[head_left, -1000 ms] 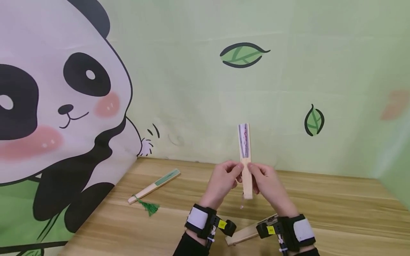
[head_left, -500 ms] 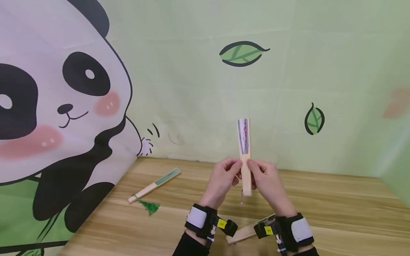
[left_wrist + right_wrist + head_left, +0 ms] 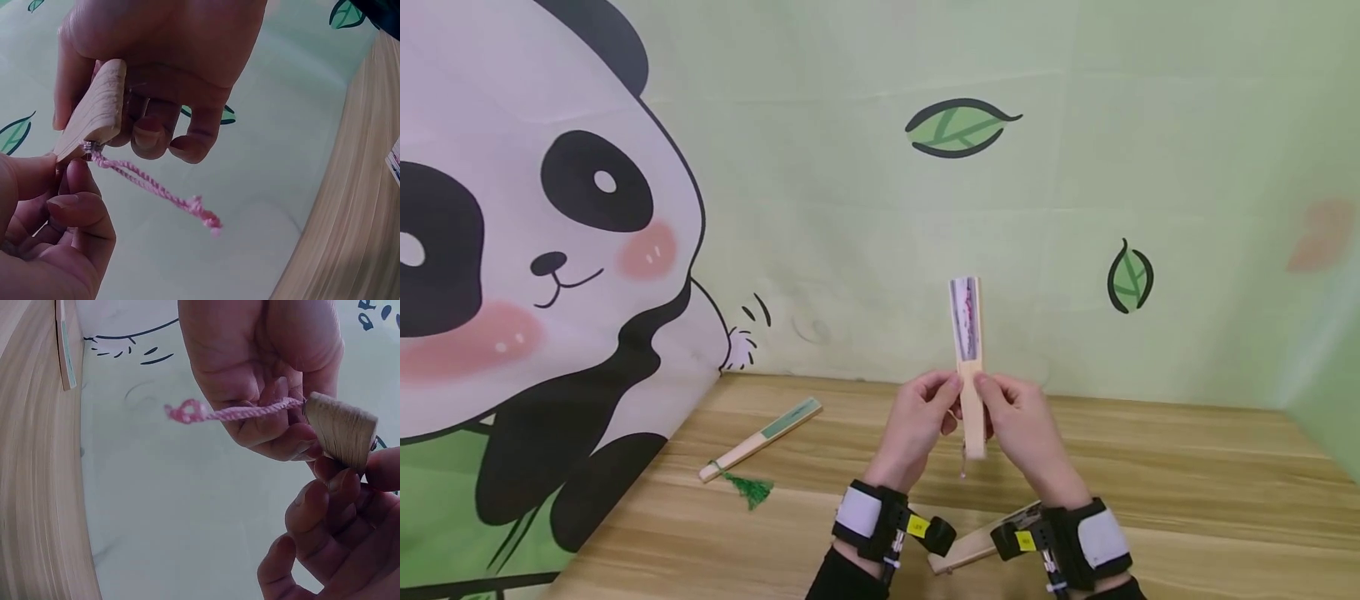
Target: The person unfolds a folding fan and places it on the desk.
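A folded hand fan [image 3: 967,329] stands nearly upright above the table, its wooden handle downward and its white-and-purple printed folds upward. From the left, my left hand [image 3: 919,421] pinches its edge between thumb and fingers. My right hand [image 3: 1021,417] pinches the opposite edge at about the same height. A knotted pink cord [image 3: 156,184] hangs from the handle's end, plain in both wrist views.
On the wooden table [image 3: 1187,483], a folded green fan [image 3: 760,440] with a green tassel [image 3: 751,490] lies to the left. Another folded fan [image 3: 962,550] lies near the front, partly hidden by the right wrist camera. A panda-printed backdrop [image 3: 820,208] stands behind.
Both hands have raised the fan slightly since the first frame and it stays folded. The head view has shifted a little. The fans on the table have not moved.
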`<state>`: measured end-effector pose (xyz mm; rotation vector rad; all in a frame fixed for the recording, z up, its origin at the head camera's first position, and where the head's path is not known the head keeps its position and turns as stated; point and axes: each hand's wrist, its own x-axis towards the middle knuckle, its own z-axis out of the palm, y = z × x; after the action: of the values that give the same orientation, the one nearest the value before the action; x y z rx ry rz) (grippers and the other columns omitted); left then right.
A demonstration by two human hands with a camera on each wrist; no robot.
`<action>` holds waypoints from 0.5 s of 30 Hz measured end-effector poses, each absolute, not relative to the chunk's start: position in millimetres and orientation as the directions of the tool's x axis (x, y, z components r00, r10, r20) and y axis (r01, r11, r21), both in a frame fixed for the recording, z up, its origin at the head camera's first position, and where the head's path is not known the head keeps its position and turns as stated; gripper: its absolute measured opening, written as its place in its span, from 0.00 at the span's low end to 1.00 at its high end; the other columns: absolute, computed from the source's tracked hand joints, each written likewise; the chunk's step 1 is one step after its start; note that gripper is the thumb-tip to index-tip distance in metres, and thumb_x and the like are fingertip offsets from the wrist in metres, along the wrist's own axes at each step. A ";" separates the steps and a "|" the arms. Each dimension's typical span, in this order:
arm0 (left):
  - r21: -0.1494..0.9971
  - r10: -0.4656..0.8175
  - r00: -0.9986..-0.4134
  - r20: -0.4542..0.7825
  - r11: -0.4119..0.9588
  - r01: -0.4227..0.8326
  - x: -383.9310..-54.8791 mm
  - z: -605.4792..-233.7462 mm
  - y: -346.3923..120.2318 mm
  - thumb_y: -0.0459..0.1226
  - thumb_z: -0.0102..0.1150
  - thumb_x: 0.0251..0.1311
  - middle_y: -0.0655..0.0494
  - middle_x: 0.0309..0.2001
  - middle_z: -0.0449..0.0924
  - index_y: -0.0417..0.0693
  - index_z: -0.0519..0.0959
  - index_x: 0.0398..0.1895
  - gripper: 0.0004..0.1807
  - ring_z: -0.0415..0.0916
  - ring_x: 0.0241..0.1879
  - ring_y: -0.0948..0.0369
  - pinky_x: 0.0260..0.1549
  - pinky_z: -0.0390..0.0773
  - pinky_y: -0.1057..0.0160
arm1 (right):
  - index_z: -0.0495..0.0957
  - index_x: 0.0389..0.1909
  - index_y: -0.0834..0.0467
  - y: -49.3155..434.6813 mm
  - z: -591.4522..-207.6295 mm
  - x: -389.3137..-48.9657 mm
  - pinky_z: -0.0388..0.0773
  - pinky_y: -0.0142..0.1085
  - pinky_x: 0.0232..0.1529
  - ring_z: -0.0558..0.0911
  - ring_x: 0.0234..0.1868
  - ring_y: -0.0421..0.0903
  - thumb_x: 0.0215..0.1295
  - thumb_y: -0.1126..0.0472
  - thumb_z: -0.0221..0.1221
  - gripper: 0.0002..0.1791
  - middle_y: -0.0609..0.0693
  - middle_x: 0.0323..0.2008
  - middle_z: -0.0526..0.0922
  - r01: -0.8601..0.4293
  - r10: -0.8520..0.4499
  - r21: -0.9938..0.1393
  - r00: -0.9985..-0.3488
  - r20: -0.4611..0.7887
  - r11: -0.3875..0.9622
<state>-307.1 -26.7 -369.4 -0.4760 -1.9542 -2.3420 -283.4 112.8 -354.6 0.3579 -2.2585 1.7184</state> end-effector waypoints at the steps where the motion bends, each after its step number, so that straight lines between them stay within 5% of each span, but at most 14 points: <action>1: 0.951 0.151 -0.952 0.267 -0.198 0.236 -307.3 -369.0 -26.8 0.37 0.52 0.74 0.55 0.29 0.74 0.37 0.81 0.47 0.12 0.69 0.27 0.63 0.20 0.66 0.73 | 0.82 0.36 0.66 112.3 -354.4 -283.8 0.74 0.31 0.21 0.75 0.22 0.45 0.79 0.53 0.48 0.22 0.56 0.25 0.78 -0.360 -0.029 -0.896 -0.930 0.366 0.261; 15: 0.954 0.127 -0.955 0.267 -0.175 0.243 -310.1 -371.4 -26.5 0.36 0.51 0.75 0.55 0.28 0.72 0.36 0.80 0.46 0.12 0.67 0.25 0.63 0.20 0.66 0.73 | 0.82 0.34 0.64 102.8 -353.9 -283.6 0.66 0.29 0.17 0.70 0.18 0.43 0.79 0.56 0.49 0.20 0.51 0.19 0.73 -0.306 0.056 -0.903 -0.940 0.337 0.303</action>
<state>-310.1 -26.5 -371.4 -0.4429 -1.9661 -2.3086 -283.6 102.8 -353.9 0.2256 -2.2704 1.6764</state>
